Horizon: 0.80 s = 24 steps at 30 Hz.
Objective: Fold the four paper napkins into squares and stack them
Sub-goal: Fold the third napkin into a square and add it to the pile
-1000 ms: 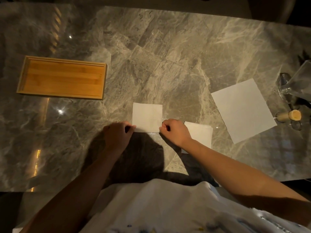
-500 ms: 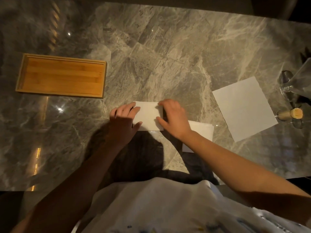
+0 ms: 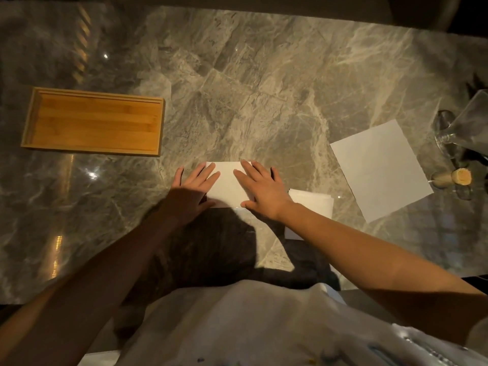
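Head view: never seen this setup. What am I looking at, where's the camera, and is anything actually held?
There is no machine here: a person works with two bare hands. The single camera is worn on the head and looks forward and down, so both arms enter from the bottom of the picture. The left hand and right hand lie flat, fingers straight, on a folded napkin, pressing it onto the marble table. Nothing is held. Just right of it, partly under the right forearm, lies more folded white paper, probably finished napkins. I can't count them. Farther right, one unfolded napkin lies flat. A wooden tray sits at the left. Glassware and a cork stopper are at the right edge.
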Motion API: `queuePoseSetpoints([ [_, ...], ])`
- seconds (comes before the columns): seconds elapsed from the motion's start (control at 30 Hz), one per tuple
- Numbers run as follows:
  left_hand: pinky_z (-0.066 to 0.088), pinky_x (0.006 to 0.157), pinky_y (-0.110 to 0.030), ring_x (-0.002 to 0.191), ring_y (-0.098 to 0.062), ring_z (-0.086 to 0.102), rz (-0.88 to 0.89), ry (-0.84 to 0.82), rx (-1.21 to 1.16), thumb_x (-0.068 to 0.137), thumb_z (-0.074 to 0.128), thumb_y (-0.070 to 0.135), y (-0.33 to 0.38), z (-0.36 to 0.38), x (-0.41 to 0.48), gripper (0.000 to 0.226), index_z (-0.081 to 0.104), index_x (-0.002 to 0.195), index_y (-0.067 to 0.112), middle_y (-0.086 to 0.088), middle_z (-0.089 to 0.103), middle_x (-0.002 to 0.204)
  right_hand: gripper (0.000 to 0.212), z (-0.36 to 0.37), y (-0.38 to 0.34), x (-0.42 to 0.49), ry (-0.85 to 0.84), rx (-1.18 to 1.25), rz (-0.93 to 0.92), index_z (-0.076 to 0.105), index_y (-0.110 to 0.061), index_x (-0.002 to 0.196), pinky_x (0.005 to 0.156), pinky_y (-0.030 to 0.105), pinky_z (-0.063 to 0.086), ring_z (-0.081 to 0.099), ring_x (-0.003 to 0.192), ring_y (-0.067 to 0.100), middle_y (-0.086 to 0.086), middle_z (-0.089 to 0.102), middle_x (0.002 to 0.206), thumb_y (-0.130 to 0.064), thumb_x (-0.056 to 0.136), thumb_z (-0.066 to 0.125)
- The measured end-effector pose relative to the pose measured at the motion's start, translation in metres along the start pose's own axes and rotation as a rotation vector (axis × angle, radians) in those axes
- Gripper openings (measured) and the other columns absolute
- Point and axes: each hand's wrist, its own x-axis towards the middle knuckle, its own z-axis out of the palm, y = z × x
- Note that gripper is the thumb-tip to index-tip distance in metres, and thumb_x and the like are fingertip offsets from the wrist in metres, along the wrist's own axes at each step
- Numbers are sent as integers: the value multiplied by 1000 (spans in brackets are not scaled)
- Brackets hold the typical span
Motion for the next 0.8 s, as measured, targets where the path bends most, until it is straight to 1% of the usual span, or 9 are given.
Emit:
queuePoseSetpoints([
  [0.17, 15, 110, -60, 144, -22, 19, -29, -53, 9, 83, 59, 48, -16, -2, -9, 75, 27, 145, 21, -2, 23, 156, 83, 0, 12, -7, 18, -13, 20, 11, -26, 152, 115, 59, 7, 1, 149, 25, 2, 2, 162, -45, 88, 60],
  [0.27, 15, 111, -60, 144, -21, 18, -44, -67, 3, 82, 59, 49, -15, -5, -10, 76, 27, 145, 21, -1, 23, 156, 84, 1, 11, -6, 46, 2, 29, 14, -26, 151, 115, 59, 9, 2, 148, 26, 2, 3, 162, -44, 86, 63],
  [0.4, 12, 112, -57, 145, -23, 16, -54, -29, -11, 79, 64, 46, -11, -6, -9, 79, 30, 144, 19, -4, 24, 156, 84, 1, 11, -5, 50, 14, 35, 16, -26, 151, 115, 59, 11, 3, 148, 25, 1, 4, 162, -44, 85, 64],
  [0.47, 13, 113, -53, 143, -25, 20, -158, 14, -97, 73, 70, 46, -5, -10, -7, 84, 32, 142, 16, -6, 26, 154, 82, 1, 9, -5, 103, 122, 72, 23, -25, 149, 116, 57, 17, 13, 146, 25, 3, 14, 160, -45, 82, 67],
  [0.5, 18, 112, -51, 139, -28, 26, -252, 56, -168, 70, 73, 44, -1, -12, -7, 85, 35, 139, 14, -9, 32, 150, 79, 0, 8, -5, 174, 230, 123, 30, -25, 145, 114, 54, 23, 22, 143, 26, 4, 24, 156, -45, 80, 68],
  [0.57, 32, 102, -46, 124, -30, 40, -454, 163, -299, 69, 74, 37, 13, -14, -9, 75, 41, 132, 13, -12, 44, 137, 70, -1, 3, -5, 320, 417, 231, 40, -26, 138, 106, 49, 35, 36, 130, 25, 3, 41, 143, -45, 77, 69],
  [0.63, 41, 92, -42, 114, -30, 45, -580, 173, -368, 74, 70, 34, 27, -14, -13, 65, 42, 129, 13, -13, 48, 129, 69, 2, -1, -6, 312, 383, 248, 42, -28, 137, 103, 47, 36, 36, 127, 26, 3, 41, 139, -46, 76, 70],
  [0.7, 44, 89, -40, 114, -30, 46, -625, 126, -417, 76, 70, 36, 39, -13, -16, 69, 39, 133, 12, -15, 46, 130, 72, 10, -4, -7, 247, 252, 232, 39, -29, 138, 106, 48, 31, 30, 132, 28, 6, 33, 145, -46, 76, 71],
  [0.8, 44, 82, -32, 112, -29, 51, -683, 112, -482, 75, 72, 39, 58, -15, -13, 79, 34, 138, 9, -18, 45, 133, 73, 15, -6, -8, 255, 194, 242, 37, -30, 137, 106, 48, 28, 27, 134, 29, 8, 29, 148, -45, 75, 73],
])
